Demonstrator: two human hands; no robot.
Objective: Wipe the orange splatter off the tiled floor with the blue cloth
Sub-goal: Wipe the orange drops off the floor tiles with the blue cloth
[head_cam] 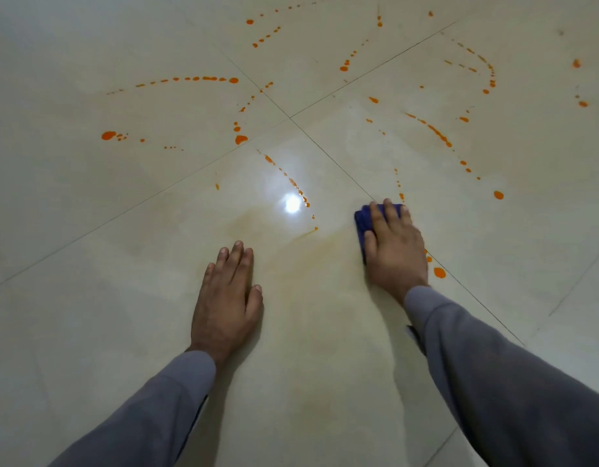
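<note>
My right hand presses flat on the folded blue cloth, which shows only at the hand's left side and under the fingertips. My left hand rests flat on the cream tiled floor, fingers together, holding nothing. Orange splatter runs in dotted arcs and drops over the tiles beyond both hands. One large drop lies just right of my right wrist. A faint orange smear stains the tile between my hands.
Dark grout lines cross at a joint ahead of me. A bright lamp reflection glares on the glossy tile beyond my left hand. Grey sleeves cover both forearms.
</note>
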